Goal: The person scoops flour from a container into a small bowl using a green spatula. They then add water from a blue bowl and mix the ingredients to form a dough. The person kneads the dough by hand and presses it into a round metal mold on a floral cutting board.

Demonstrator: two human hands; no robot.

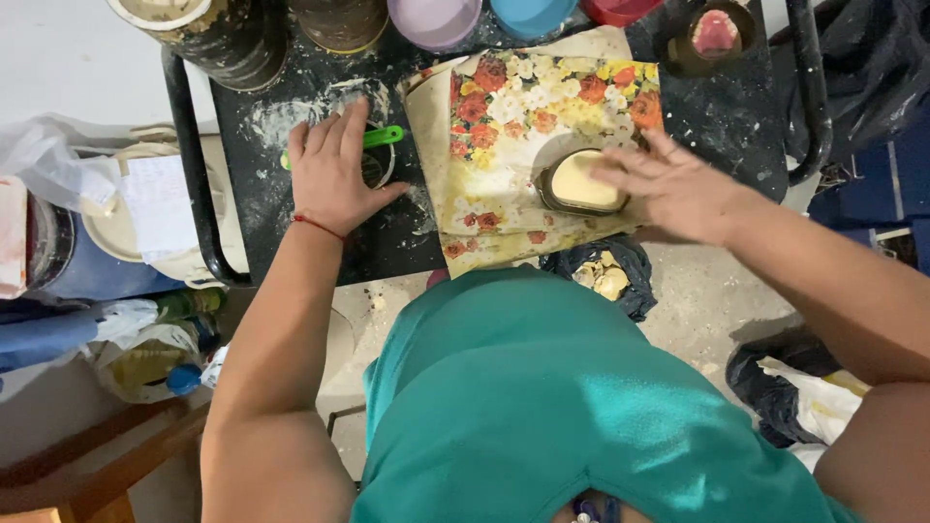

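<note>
1. Head camera view: the left hand (pixel 334 174) is laid flat, palm down and fingers spread, on the black table (pixel 727 121); nothing is grasped by it. A green-handled tool (pixel 380 137) and a small round dark cup (pixel 378 167) are partly covered by its fingers.
2. The right hand (pixel 668 189) is held open with the fingers stretched, over the right edge of an oval mould (pixel 579 182) filled with pale cream material. It cannot be told whether the mould is touched; it is not gripped.
3. The mould is placed on a flowered sheet (pixel 523 116) with red and yellow blossoms, which lies on the table between the two hands.
4. A red thread (pixel 318 226) is worn on the left wrist.
5. White powder is scattered on the table near the left hand.
6. At the far edge of the table a purple bowl (pixel 434 19) and a blue bowl (pixel 531 14) are seen, and to the right a pink dental cast (pixel 715 32) in a dark cup.
7. Below the table edge, a black bag (pixel 605 271) with pale pieces is seen on the floor.
</note>
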